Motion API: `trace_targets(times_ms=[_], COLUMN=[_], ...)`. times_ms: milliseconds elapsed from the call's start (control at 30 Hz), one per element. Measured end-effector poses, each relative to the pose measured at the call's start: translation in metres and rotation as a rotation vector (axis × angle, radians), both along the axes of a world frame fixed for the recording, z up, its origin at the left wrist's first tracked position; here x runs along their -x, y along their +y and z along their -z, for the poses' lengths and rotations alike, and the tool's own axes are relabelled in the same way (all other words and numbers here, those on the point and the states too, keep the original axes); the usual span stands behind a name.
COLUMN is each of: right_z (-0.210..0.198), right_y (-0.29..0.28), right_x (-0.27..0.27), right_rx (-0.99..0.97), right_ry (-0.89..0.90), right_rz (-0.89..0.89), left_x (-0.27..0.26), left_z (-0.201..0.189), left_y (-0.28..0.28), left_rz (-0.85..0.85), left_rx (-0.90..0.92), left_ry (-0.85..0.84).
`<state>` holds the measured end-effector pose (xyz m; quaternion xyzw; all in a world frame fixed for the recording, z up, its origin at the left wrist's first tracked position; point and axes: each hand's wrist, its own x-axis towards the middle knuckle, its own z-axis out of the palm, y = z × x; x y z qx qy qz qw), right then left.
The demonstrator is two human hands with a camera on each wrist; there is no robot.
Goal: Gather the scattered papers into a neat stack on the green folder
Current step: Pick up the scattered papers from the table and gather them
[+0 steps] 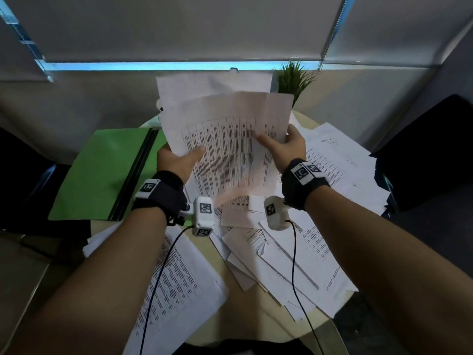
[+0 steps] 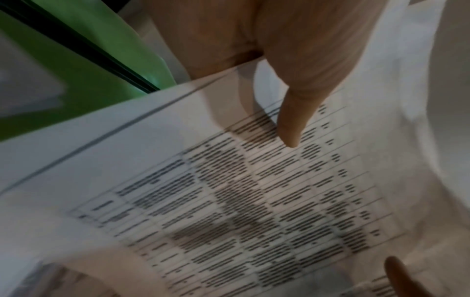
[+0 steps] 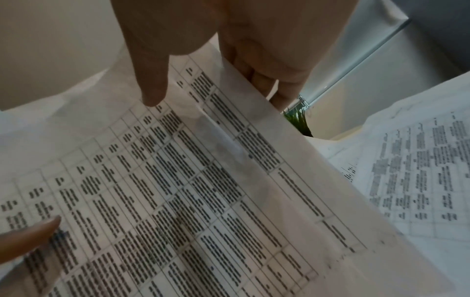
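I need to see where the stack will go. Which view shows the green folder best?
The head view: the whole green folder lies open on the table's left. The left wrist view shows only one corner past the held papers; the right wrist view shows none.

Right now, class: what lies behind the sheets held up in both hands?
Behind the held sheets a green plant shows, partly covered. The green folder lies beside them, left. Anything else behind is hidden.
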<state>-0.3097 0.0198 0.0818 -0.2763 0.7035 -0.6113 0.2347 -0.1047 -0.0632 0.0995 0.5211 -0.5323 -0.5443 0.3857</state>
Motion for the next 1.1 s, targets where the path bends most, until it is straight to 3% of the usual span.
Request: trace_targets(times_ms=[167,400,567,867,1100], right_z=[0.005,-0.006,-0.015,0.018,-0.007], right_y=[0.004,-0.01,-0.014,-0.006,-0.04], right_x=[-0.003,-0.014,-0.014,-0.022,-0.053], right_rx=[-0.019,-0.055,-0.076,-0.346,-0.326], right_ry=[-0.128,-0.196,-0.161,0.062,0.222], right_rz=[-0.074,-0.138,-0.193,-0.285,-0.376], left_x=[-0.008,-0.006,-0.014,-0.031,-0.055], left_z=[0.017,0.007,0.013,0.062,0.053], left_y=[0.002,0.001,-0.007,0.007,-0.012], left_rz=[0.074,0.184,0.1,0.128,0.083], left_rx=[-0.056,-0.036,-0.003,0.041,0.138], left_ry=[-0.04,-0.035,-0.044,-0.336,-0.364])
